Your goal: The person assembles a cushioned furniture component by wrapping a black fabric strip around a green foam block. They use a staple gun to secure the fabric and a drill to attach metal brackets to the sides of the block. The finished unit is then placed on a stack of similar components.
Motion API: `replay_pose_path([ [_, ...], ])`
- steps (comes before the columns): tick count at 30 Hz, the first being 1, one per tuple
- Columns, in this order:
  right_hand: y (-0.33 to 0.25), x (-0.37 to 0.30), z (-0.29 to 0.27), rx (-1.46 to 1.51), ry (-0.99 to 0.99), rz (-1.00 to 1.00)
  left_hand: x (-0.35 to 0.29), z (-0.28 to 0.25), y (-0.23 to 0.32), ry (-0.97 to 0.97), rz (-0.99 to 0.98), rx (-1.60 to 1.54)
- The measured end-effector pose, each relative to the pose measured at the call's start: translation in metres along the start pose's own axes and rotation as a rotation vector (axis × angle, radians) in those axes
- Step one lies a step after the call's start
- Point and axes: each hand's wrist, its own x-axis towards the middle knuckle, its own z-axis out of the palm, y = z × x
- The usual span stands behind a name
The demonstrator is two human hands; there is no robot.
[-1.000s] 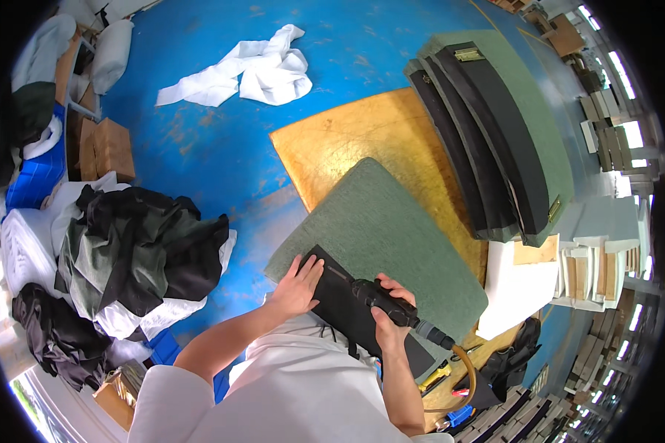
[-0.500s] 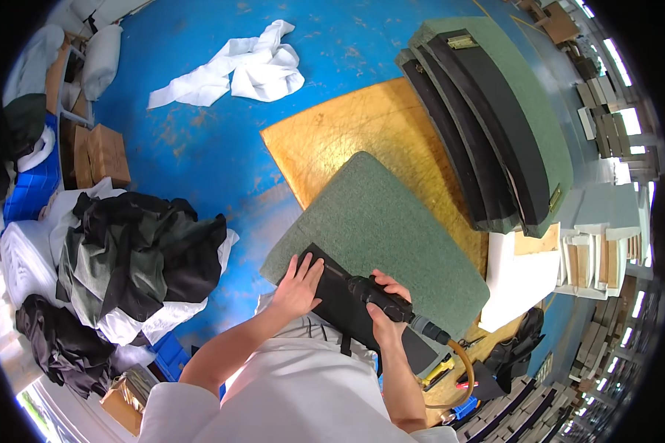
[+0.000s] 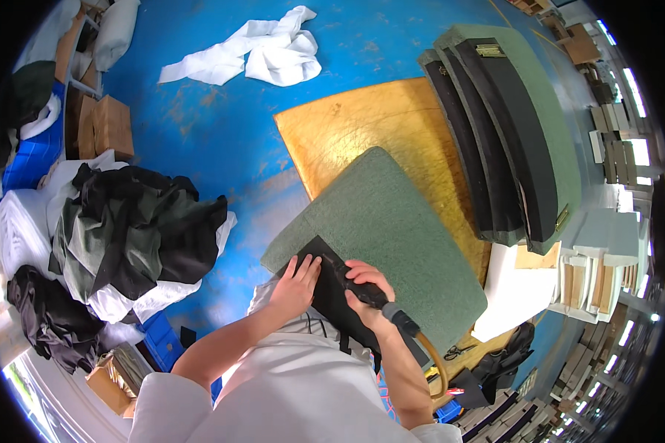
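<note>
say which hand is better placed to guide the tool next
Right, most likely: the right hand grips the black hose-fed tool, while the left hand lies on the black panel.

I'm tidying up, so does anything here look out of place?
Yes: the crumpled white sheet on the blue floor, beyond the wooden table, lies bunched apart from the piled fabric at left. The green panel shows no obvious damage.
</note>
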Motion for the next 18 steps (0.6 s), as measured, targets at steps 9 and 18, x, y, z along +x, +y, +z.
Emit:
replay_pose_path([
  [9, -0.021, -0.03, 0.003, 0.065, 0.16, -0.006, -0.048, 0.01, -0.022, -0.007, 0.113, 0.072],
  [18, -0.02, -0.032, 0.023, 0.063, 0.023, 0.049, -0.043, 0.009, -0.018, 0.019, 0.137, 0.057],
])
